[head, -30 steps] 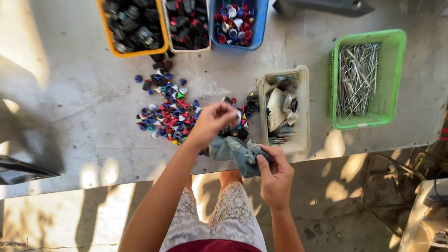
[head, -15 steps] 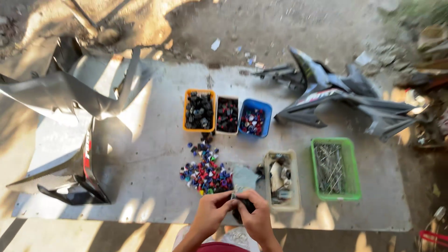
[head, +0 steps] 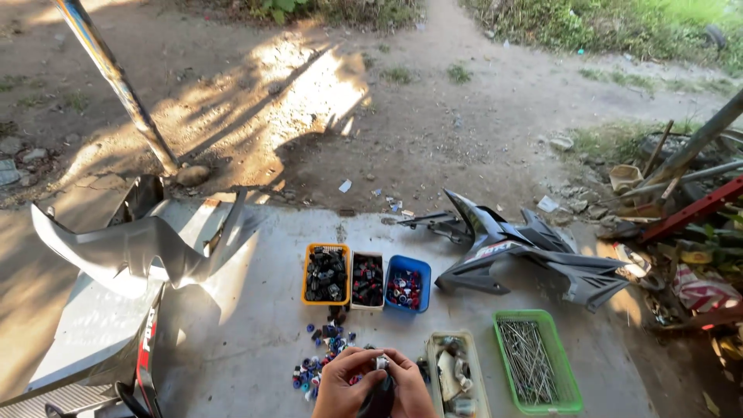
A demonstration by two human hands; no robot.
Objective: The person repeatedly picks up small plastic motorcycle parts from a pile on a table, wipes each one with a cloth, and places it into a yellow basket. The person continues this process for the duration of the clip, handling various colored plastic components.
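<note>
My left hand [head: 343, 383] and my right hand [head: 412, 389] meet at the bottom edge of the head view, fingers closed together. Between the fingertips sits a small white part [head: 381, 361]. A dark blue-grey cloth [head: 378, 399] hangs under it, gripped by my right hand. Just beyond my left hand lies a loose pile of small coloured caps [head: 323, 358] on the concrete slab [head: 248, 333].
On the slab stand an orange bin [head: 325, 275], a white bin [head: 368, 281], a blue bin [head: 405, 284], a beige tray of scraps [head: 457, 375] and a green basket of metal rods [head: 536, 362]. Grey motorbike panels [head: 139, 248] lie left, dark ones [head: 534, 255] right. Beyond is dirt ground.
The view has lifted and pulled far back from the slab. My left hand left the pile with a small part and joined my right hand, which still holds the cloth.
</note>
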